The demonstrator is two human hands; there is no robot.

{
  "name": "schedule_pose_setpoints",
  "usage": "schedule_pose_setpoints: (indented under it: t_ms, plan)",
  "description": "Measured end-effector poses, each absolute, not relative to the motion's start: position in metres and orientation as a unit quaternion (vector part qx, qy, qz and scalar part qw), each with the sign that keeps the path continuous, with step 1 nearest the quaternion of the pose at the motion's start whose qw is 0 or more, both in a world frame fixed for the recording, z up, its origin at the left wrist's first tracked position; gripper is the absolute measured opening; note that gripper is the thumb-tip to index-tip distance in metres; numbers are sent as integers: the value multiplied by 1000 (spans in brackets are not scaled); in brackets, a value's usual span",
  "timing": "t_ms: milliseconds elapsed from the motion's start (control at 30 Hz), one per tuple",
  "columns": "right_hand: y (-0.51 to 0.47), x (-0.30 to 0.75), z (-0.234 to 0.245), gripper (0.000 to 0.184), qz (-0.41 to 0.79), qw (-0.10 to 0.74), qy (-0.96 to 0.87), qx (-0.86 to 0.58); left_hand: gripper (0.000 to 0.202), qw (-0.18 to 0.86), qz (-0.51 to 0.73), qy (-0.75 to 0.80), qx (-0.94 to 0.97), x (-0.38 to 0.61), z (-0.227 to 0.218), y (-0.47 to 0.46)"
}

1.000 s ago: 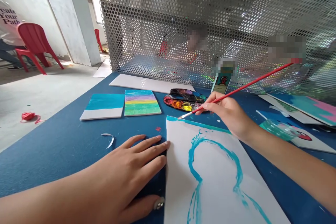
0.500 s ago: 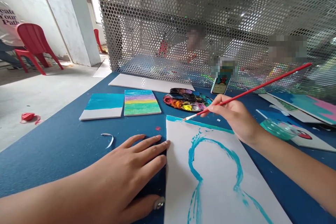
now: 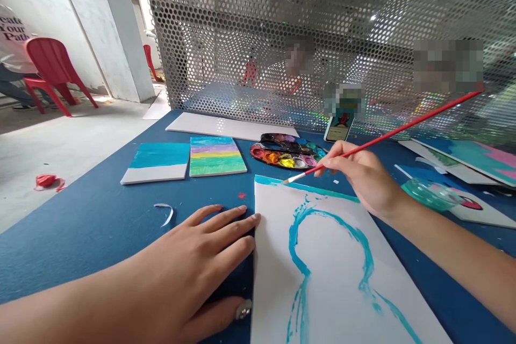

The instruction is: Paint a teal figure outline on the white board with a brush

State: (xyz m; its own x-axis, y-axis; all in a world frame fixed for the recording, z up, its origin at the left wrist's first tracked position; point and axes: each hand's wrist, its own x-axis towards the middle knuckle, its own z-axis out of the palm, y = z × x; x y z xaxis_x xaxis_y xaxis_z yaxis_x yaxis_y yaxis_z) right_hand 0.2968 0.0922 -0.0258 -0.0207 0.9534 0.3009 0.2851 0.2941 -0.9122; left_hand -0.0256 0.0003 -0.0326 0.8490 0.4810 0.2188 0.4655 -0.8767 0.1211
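Observation:
My right hand [image 3: 363, 183] grips a red-handled paintbrush [image 3: 397, 133], its pale bristles at the teal band along the far edge of a white board [image 3: 330, 263]. A looping teal painted line runs down that board. My left hand [image 3: 201, 258] lies flat on the blue table top [image 3: 80, 247], fingers spread, fingertips against the board's left edge and holding nothing. Just beyond my right fingers sits a round watercolour palette [image 3: 287, 151] with many coloured wells.
A teal-and-white painted panel [image 3: 155, 164] and a striped panel [image 3: 217, 157] lie left of the palette. A phone [image 3: 337, 128], a teal lid [image 3: 429, 194] and painted boards [image 3: 471, 158] lie right. A perforated metal screen [image 3: 282, 27] backs the table, with people beyond. Someone sits left near a red chair [image 3: 54, 70].
My right hand and the brush tip have shifted slightly right along the teal band. My left hand has stayed in place on the table.

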Motion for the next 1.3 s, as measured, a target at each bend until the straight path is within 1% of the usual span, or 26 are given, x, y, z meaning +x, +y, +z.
schedule_pose_setpoints:
  t_ms: [200, 400, 567, 833, 967, 1133, 1300]
  plan:
    - [93, 292, -27, 18, 346, 475, -639, -497, 49, 23, 122, 246, 961, -26, -34, 0]
    - [94, 298, -24, 21, 340, 487, -636, -493, 52, 45, 126, 254, 958, -26, -32, 1]
    - [92, 288, -29, 21, 362, 464, -650, -481, 54, 46, 132, 249, 958, -27, -32, 1]
    - [97, 299, -23, 20, 323, 478, -658, -483, 51, 29, 111, 248, 962, -26, -32, 1]
    - [96, 297, -22, 18, 324, 461, -668, -486, 51, 27, 106, 253, 961, -26, -32, 2]
    - [97, 307, -10, 22, 295, 463, -675, -492, 51, 33, 107, 255, 961, -28, -31, 3]
    - [98, 308, -9, 23, 303, 449, -687, -484, 55, 54, 133, 252, 957, -30, -33, 3]
